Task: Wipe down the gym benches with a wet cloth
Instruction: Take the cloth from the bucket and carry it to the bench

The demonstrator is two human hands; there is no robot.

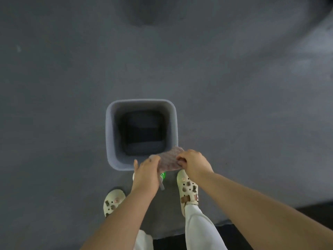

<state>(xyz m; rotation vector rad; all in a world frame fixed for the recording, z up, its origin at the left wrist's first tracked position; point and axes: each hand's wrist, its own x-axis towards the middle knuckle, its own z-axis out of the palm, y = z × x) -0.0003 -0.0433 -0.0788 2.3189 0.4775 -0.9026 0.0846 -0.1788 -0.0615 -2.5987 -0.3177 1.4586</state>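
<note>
A greyish waffle-textured cloth [168, 158] is stretched between both my hands, just above the near right corner of a square grey bucket [111, 134]. My left hand [146, 173] grips the cloth's left end, and a strip of cloth hangs down below it. My right hand [193, 162] pinches the right end with curled fingers. The bucket stands on the grey floor and its inside is dark. No bench is in view.
My two feet in pale clogs [187, 188] stand on the grey floor right behind the bucket. A small green object [163, 175] shows under the cloth between my hands. A darker floor strip [315, 212] runs along the bottom right.
</note>
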